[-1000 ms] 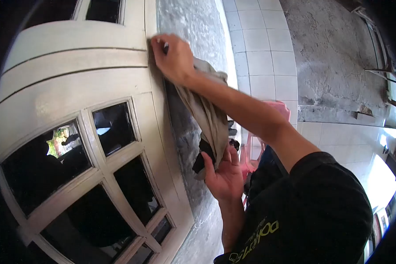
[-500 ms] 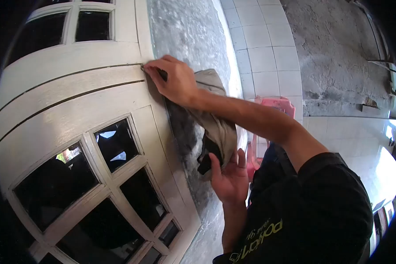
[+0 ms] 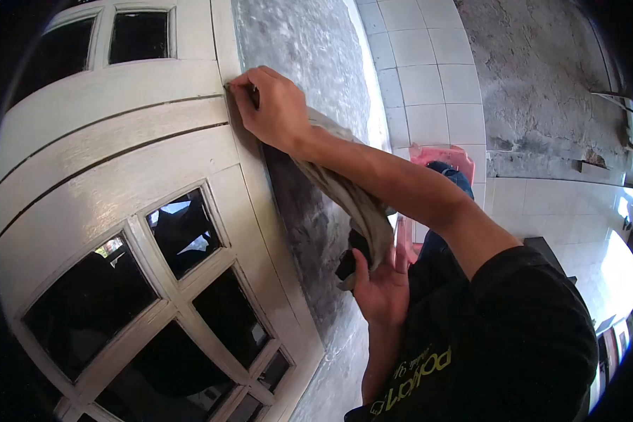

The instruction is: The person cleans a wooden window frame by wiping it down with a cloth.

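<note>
My right hand point(image 3: 274, 109) reaches across to the edge of the white door point(image 3: 218, 148), its thumb and fingertips pinched together at a small spot there; what they hold is too small to tell. A grey-beige cloth point(image 3: 348, 193) with a black part point(image 3: 359, 243) runs from behind my right forearm down to my left hand point(image 3: 383, 292). That hand is palm up lower down, and the lower end of the cloth lies between its thumb and fingers.
Dark glass panes point(image 3: 221, 306) fill the door's frames. Beside the door is a grey mottled surface point(image 3: 295, 49), then white tiles point(image 3: 418, 77). A pink plastic chair point(image 3: 461, 158) stands beyond my forearm. Rough grey concrete point(image 3: 534, 77) is at the upper right.
My left hand has shifted right and slightly down in view with the cloth, which looks more stretched. My right hand stays at the door edge, slightly higher in view.
</note>
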Motion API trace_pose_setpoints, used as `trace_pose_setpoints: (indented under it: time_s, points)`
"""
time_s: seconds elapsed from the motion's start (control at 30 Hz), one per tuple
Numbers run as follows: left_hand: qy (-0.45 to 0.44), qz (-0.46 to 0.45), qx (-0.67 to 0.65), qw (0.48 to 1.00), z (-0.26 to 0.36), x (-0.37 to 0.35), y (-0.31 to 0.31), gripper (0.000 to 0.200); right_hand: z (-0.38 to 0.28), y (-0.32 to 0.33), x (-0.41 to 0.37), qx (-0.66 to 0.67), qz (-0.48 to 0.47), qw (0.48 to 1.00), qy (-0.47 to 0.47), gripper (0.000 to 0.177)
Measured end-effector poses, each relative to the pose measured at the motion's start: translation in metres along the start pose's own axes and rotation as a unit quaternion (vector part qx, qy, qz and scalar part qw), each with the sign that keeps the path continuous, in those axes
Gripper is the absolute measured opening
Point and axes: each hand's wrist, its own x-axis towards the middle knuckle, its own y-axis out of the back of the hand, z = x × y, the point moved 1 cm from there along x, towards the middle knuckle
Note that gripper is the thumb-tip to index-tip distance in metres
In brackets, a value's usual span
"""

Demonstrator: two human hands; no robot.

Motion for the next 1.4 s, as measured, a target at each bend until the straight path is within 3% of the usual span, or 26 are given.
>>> trace_pose_setpoints:
  time_s: [0.17, 0.27, 0.33, 0.4, 0.5, 0.6, 0.67, 0.73, 0.83, 0.93, 0.97, 1.1, 1.23, 1.33, 1.4]
  points:
    - [-0.025, -0.015, 0.042, 0.999, 0.011, -0.004, 0.001, 0.041, -0.029, 0.026, -0.063, 0.055, -0.089, 0.995, -0.004, 0.008]
    - [-0.007, -0.004, 0.011, 1.0, 0.005, -0.006, 0.008, 0.044, -0.017, 0.027, -0.049, 0.036, -0.142, 0.989, -0.011, 0.007]
    - [-0.009, 0.017, 0.006, 1.0, 0.004, -0.008, 0.01, 0.044, -0.002, 0.007, -0.016, 0.021, -0.071, 0.993, -0.092, 0.008]
    - [-0.014, -0.007, 0.001, 1.0, 0.007, -0.01, 0.009, 0.044, -0.011, 0.005, -0.019, 0.033, -0.036, 0.996, -0.075, 0.007]
    - [-0.015, -0.022, 0.004, 1.0, 0.004, -0.012, 0.011, 0.045, -0.032, 0.028, -0.069, 0.047, -0.154, 0.985, -0.068, 0.007]
    - [0.003, -0.008, 0.023, 1.0, 0.0, -0.012, 0.021, 0.046, -0.026, 0.038, -0.075, 0.091, -0.188, 0.978, -0.022, 0.008]
    - [0.018, -0.001, 0.012, 1.0, 0.0, -0.016, 0.025, 0.046, -0.01, 0.02, -0.049, 0.038, -0.145, 0.985, -0.086, 0.009]
    - [0.032, -0.011, -0.025, 0.999, 0.003, -0.02, 0.023, 0.045, -0.007, 0.009, -0.032, 0.039, -0.071, 0.994, -0.075, 0.008]
    - [-0.016, -0.003, -0.01, 1.0, 0.007, -0.021, 0.029, 0.045, -0.023, 0.024, -0.081, 0.034, -0.134, 0.989, -0.042, 0.007]
    - [0.01, -0.007, -0.015, 1.0, 0.01, -0.016, 0.036, 0.045, -0.032, 0.05, -0.103, 0.124, -0.22, 0.967, 0.027, 0.007]
    - [0.014, 0.002, -0.027, 1.0, 0.013, -0.016, 0.041, 0.045, -0.022, 0.048, -0.094, 0.114, -0.245, 0.963, 0.002, 0.008]
    - [-0.015, 0.02, -0.052, 0.998, 0.019, -0.023, 0.05, 0.046, -0.008, 0.018, -0.045, 0.053, -0.077, 0.995, -0.024, 0.011]
    - [-0.033, -0.008, -0.039, 0.999, 0.017, -0.023, 0.051, 0.046, -0.033, 0.038, -0.103, 0.106, -0.15, 0.983, 0.008, 0.009]
    - [-0.035, 0.004, -0.018, 0.999, 0.013, -0.025, 0.054, 0.045, -0.025, 0.045, -0.102, 0.132, -0.2, 0.968, 0.071, 0.009]
    - [-0.044, 0.01, -0.031, 0.999, 0.009, -0.028, 0.05, 0.045, -0.011, 0.027, -0.075, 0.066, -0.124, 0.99, 0.006, 0.008]
